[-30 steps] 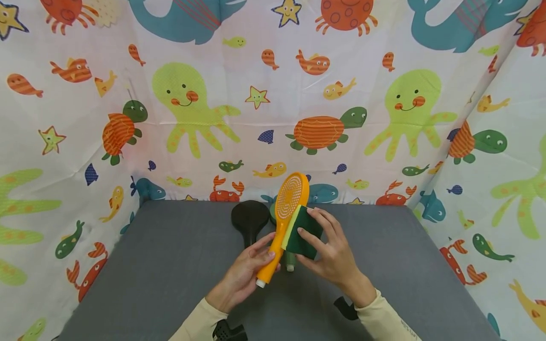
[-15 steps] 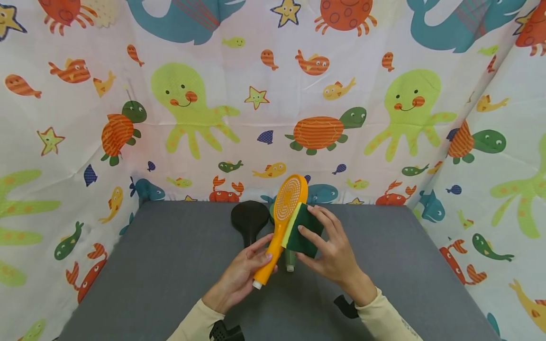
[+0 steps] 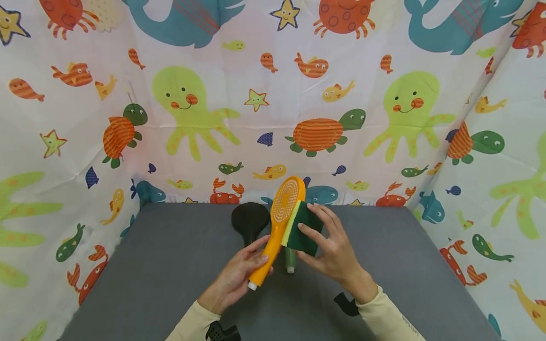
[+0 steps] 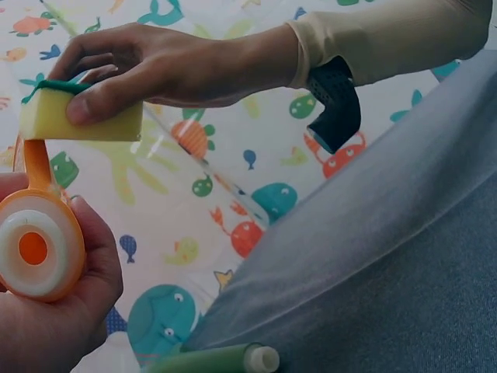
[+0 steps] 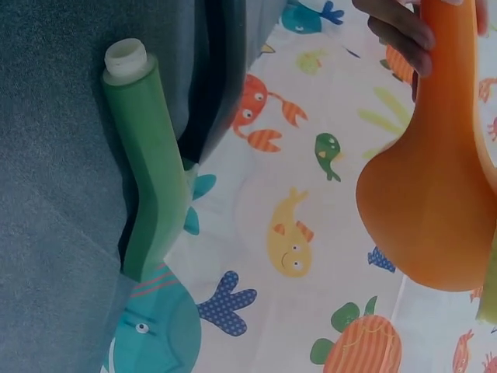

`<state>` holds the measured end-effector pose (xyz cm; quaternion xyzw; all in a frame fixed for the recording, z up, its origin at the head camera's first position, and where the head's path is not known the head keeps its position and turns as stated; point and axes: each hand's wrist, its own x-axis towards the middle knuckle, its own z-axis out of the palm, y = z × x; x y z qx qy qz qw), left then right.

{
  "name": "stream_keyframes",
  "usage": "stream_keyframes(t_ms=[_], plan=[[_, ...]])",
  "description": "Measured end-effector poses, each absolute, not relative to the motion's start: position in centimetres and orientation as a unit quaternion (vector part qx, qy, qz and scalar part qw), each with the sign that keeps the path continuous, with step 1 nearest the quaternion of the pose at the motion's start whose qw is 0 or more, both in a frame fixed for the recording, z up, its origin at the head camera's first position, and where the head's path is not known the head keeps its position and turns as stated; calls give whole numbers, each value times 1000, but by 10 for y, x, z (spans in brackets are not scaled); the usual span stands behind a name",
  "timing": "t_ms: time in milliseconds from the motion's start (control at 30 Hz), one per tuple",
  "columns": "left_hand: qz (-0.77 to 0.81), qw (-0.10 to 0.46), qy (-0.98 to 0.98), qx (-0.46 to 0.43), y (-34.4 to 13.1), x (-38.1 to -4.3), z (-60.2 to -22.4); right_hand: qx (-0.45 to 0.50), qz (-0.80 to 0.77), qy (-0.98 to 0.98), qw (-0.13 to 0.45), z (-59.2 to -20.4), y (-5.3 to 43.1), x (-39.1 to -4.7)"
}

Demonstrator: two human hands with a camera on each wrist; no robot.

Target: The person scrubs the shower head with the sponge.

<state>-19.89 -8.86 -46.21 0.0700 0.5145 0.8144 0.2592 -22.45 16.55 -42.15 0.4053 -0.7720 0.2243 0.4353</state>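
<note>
The left hand (image 3: 233, 277) has its fingers bent round the handle of the orange shower head (image 3: 278, 226). The right hand (image 3: 334, 251) pinches a sponge (image 3: 304, 230), thumb and fingers only as far apart as the sponge is thick. The sponge touches the orange shower head's side. The orange shower head leans above the worktop (image 3: 179, 270), with tiny holes in its round face and a white tip.

Sponge (image 3: 304, 229) against tilted orange showerhead (image 3: 278, 231)
</note>
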Motion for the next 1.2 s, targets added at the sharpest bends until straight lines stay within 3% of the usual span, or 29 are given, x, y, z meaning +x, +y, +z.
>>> stream_keyframes(t_ms=[1200], plan=[[763,321,549,113,-121,-207,-478,406,347,-765,359,-400,189,-232]])
